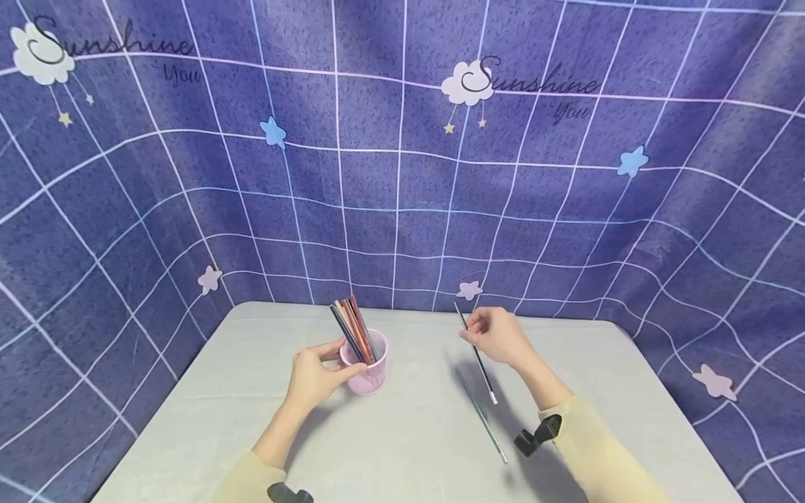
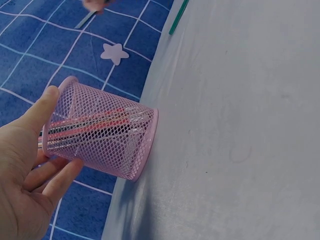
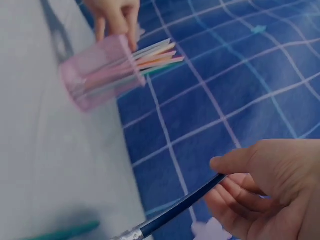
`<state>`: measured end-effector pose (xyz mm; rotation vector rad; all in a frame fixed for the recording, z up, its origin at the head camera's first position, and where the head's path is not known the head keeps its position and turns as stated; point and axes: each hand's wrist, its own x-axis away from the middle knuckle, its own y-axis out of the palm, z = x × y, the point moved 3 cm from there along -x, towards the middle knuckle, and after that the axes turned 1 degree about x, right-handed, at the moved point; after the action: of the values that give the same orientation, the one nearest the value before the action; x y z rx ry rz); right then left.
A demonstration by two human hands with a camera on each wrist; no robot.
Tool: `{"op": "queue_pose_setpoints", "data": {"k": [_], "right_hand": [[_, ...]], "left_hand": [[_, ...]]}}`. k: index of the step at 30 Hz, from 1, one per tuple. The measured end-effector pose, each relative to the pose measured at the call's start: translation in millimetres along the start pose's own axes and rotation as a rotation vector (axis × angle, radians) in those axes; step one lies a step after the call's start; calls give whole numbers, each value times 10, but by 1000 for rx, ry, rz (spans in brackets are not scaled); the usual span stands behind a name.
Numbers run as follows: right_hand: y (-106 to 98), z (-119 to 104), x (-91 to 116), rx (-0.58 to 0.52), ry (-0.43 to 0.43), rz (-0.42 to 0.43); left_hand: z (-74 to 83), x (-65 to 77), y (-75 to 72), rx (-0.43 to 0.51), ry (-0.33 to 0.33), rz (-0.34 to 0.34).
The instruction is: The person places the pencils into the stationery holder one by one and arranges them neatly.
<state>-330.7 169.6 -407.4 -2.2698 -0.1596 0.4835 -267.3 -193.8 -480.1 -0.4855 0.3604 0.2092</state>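
My left hand (image 1: 316, 377) grips a pink mesh pencil cup (image 2: 100, 130) by its rim, thumb on one side and fingers on the other. Several coloured pencils (image 1: 353, 325) lean to the left inside the cup. Over the right half of the table, my right hand (image 1: 497, 335) pinches a dark pencil (image 1: 481, 367) between thumb and fingers, its silvery end pointing down toward the person. A green pencil (image 1: 483, 419) lies on the table just below the held one, and part of it shows in the right wrist view.
A pale grey cloth covers the table (image 1: 415, 433). Behind and at the sides hangs a blue-purple grid curtain (image 1: 377, 175) with stars and clouds. Each sleeve carries a black wrist camera, such as the right device (image 1: 537, 434).
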Motion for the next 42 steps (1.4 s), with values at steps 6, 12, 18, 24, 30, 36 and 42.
{"op": "queue_pose_setpoints", "data": {"k": [6, 12, 18, 24, 30, 36, 42], "right_hand": [[-7, -380, -87, -61, -80, 57], [41, -759, -189, -156, -188, 123], [131, -1050, -267, -250, -247, 174], [242, -1288, -334, -346, -288, 179], [391, -1427, -372, -397, -315, 179], [550, -1459, -407, -373, -315, 166], [781, -1408, -459, -318, -324, 69]], "left_hand": [[-9, 9, 1, 20, -23, -10], [-3, 8, -9, 9, -27, -7], [-13, 7, -6, -1, -22, -11], [-16, 2, -8, -1, -4, -1], [-20, -4, 5, 19, 2, -7], [-8, -17, 23, 17, 30, -7], [-19, -14, 8, -1, 25, 17]]}}
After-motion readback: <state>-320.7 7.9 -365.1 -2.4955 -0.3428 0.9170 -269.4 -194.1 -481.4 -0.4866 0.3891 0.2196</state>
